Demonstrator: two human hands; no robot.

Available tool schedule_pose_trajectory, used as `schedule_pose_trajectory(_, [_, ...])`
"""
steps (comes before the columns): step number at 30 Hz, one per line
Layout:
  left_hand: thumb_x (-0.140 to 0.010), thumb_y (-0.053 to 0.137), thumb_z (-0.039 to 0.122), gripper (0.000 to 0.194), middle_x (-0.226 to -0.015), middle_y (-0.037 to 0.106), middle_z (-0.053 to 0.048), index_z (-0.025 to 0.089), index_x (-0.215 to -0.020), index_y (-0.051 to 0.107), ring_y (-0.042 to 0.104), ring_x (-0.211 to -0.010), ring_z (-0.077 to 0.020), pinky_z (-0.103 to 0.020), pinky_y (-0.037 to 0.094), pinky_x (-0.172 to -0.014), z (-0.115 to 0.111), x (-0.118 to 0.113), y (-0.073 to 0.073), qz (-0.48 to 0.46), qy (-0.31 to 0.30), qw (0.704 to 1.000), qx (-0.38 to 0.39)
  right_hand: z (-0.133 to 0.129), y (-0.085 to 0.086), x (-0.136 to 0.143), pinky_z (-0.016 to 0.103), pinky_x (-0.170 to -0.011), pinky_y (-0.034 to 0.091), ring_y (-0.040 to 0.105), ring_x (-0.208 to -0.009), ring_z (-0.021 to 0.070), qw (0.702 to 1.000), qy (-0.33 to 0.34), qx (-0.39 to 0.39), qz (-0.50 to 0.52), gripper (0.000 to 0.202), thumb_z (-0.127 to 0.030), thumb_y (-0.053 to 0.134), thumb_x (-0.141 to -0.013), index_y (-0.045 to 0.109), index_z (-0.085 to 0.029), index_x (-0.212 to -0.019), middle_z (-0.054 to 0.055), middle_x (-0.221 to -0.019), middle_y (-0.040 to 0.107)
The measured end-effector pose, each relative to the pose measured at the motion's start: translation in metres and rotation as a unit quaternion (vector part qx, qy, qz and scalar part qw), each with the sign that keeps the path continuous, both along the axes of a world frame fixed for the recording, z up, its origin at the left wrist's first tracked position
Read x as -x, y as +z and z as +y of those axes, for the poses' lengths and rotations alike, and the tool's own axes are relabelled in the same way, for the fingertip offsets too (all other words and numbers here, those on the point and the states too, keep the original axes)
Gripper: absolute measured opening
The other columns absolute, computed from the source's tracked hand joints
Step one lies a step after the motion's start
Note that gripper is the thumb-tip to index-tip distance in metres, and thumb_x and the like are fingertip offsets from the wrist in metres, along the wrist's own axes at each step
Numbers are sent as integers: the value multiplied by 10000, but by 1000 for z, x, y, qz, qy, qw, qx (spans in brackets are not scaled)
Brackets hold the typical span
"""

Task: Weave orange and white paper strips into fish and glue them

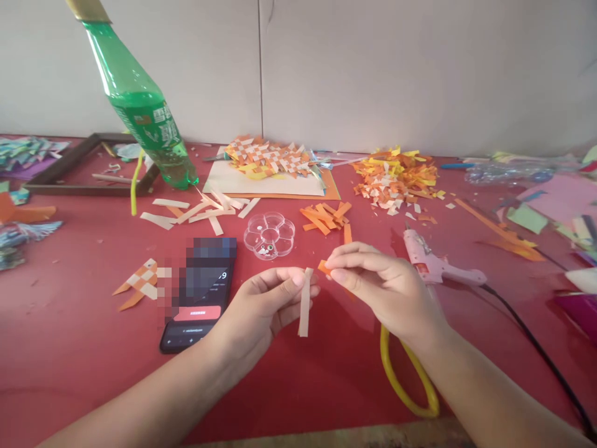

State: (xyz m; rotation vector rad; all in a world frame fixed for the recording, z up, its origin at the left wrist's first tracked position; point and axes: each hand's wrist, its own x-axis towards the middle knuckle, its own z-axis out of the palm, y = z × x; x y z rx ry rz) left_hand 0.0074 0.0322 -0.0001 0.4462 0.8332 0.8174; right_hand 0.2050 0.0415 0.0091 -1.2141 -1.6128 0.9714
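Note:
A pale paper strip [305, 308] hangs down from the thumb and fingers of my left hand [275, 295]. Just to its right, my right hand [377, 280] pinches an orange paper strip [324, 267] between thumb and fingertips. The two hands are close together but apart. Beyond them lie a small heap of orange strips [324, 216] and a clear flower-shaped tray [269, 235] with small bits in it. Loose pale strips [209, 208] are spread farther left. A small woven orange and white piece [142, 283] rests left of the phone [200, 292].
A green bottle [149, 124] stands at the back left by a dark frame [51, 165]. Woven pieces [265, 155] lie on a board at the back, beside a scrap heap [396, 177]. A pink glue gun [431, 261], its black cord and a yellow loop [387, 367] are at the right.

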Motion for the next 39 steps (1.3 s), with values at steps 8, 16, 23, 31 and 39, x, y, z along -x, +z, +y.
schedule_pose_trajectory(8, [-810,750,264,116,-879,730,-37,152,-807,723,669,-822,-117,-191,519,-744,1,-1,0,7,4,1000,2,3,-6,-2,329,-835,596,656,-1074,226,997,-34,65,-6,110,-339,747,-768,743,-234,-798,85,-1204,654])
schedule_pose_trajectory(16, [-811,751,283,127,-883,728,-34,160,-819,720,672,-829,-123,-191,516,-713,0,-1,0,18,-3,1000,8,2,-10,-2,280,-748,588,699,-813,157,993,-1,107,51,140,-335,737,-782,709,-230,-870,26,-870,735])
schedule_pose_trajectory(23, [-800,762,279,123,-880,730,-31,164,-808,719,678,-865,-133,-204,523,-762,0,-2,3,15,0,1000,8,2,-5,0,273,-738,585,697,-797,154,993,-9,96,62,115,-308,729,-778,710,-227,-858,23,-851,734])
schedule_pose_trajectory(31, [-800,764,275,126,-899,732,-34,160,-815,714,677,-855,-129,-199,526,-745,-1,-2,2,12,-2,1000,5,1,-10,-3,195,-712,550,666,-770,106,990,-21,113,78,110,-309,730,-793,706,-239,-874,-5,-823,708])
schedule_pose_trajectory(39, [-795,770,286,138,-892,735,-32,160,-805,715,681,-854,-125,-193,530,-752,0,-2,1,5,1,1000,5,2,-12,-5,157,-696,518,636,-756,81,990,-21,114,84,68,-289,723,-801,700,-255,-855,-27,-807,686])
